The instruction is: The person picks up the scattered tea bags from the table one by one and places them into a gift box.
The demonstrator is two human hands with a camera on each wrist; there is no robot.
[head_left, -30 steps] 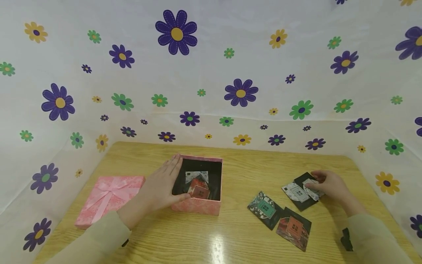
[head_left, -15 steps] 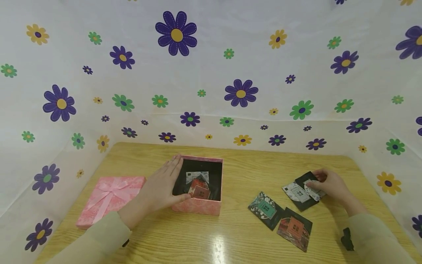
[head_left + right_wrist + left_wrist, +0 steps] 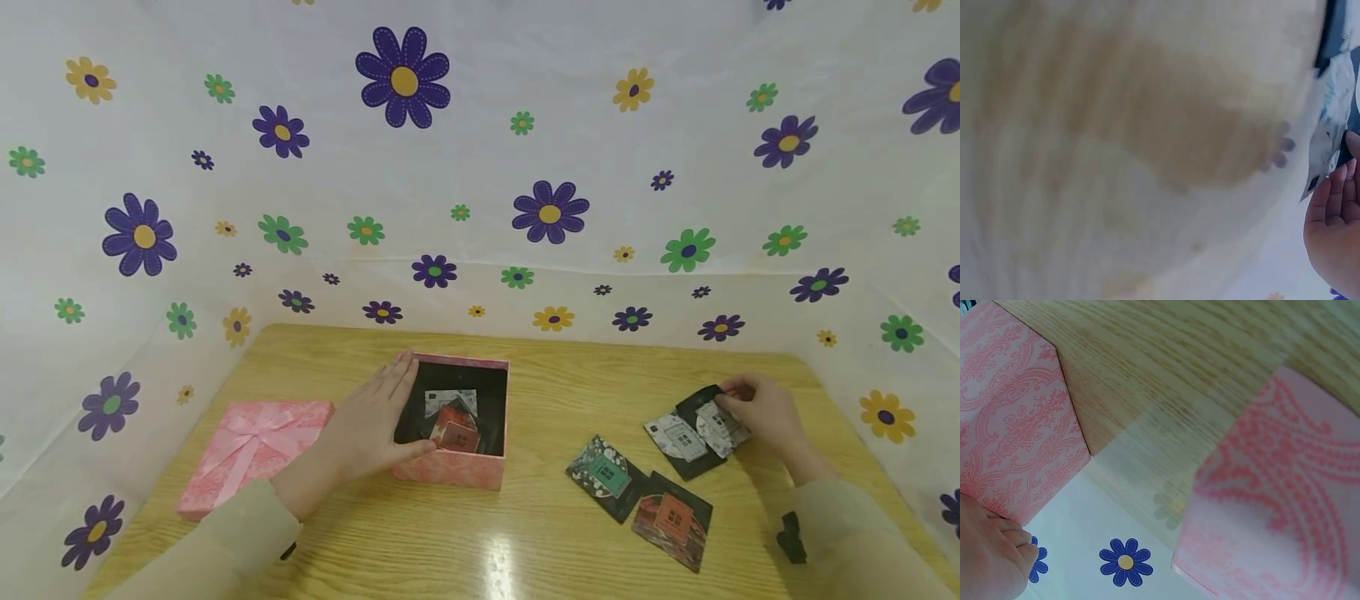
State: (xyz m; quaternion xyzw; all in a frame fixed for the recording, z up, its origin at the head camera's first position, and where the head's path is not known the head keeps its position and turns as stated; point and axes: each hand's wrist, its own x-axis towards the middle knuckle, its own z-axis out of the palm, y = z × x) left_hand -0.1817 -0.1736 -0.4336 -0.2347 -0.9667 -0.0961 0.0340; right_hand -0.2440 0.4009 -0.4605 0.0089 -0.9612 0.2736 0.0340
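A square pink patterned box with a dark inside stands without its lid in the head view. My left hand lies along its left wall, fingers straight and thumb at the front rim; in the left wrist view the fingers touch the patterned side. Inside are a grey-white sachet and a red-labelled sachet, overlapping. On the right, my right hand pinches the edge of a black and grey-white sachet, tilted up at its far edge. It overlaps another grey-white sachet lying on the table.
A green-labelled sachet and a red-labelled sachet lie between the box and my right forearm. Left of the box rests the pink lid with a ribbon bow. A flower-patterned white cloth encloses the back and sides of the wooden table.
My right hand has shifted slightly back and to the right, raising the far edge of the pinched sachet and uncovering more of its face. My left hand stays at the box.
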